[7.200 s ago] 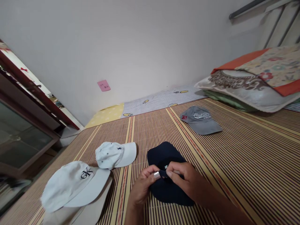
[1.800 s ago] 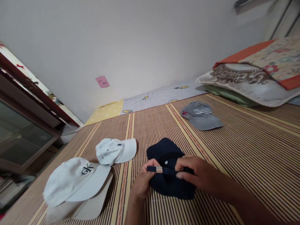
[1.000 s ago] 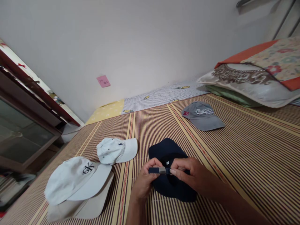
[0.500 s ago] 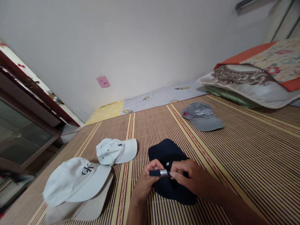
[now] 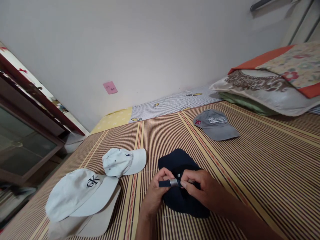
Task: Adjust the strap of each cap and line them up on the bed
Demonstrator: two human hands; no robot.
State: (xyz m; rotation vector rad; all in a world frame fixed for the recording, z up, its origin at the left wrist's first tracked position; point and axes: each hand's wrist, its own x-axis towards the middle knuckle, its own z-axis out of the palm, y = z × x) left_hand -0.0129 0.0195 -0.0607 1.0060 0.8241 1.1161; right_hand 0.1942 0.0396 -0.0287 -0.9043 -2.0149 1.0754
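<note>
On striped mat [image 5: 250, 166] are carried: navy cap [image 5: 177, 160], grey cap [image 5: 215, 125], small white cap [image 5: 118, 163]; large white cap [image 5: 71, 196] is lapped over beige cap [image 5: 101, 222]; pillows [image 5: 265, 95] are piled at far right.

Home bedroom, striped mat [image 5: 265, 160], stacked pillows [image 5: 270, 97]

The person's left hand [image 5: 153, 195] and right hand [image 5: 203, 190] are bare, with slender fingers, and a small, short nail shows on the right thumb [image 5: 191, 189]. Both wrists are bare and fairly narrow. The left forearm [image 5: 145, 228] is uncovered for the short stretch in view, and the right forearm [image 5: 241, 211] is likewise uncovered along a longer stretch, with a smooth outline.
</note>
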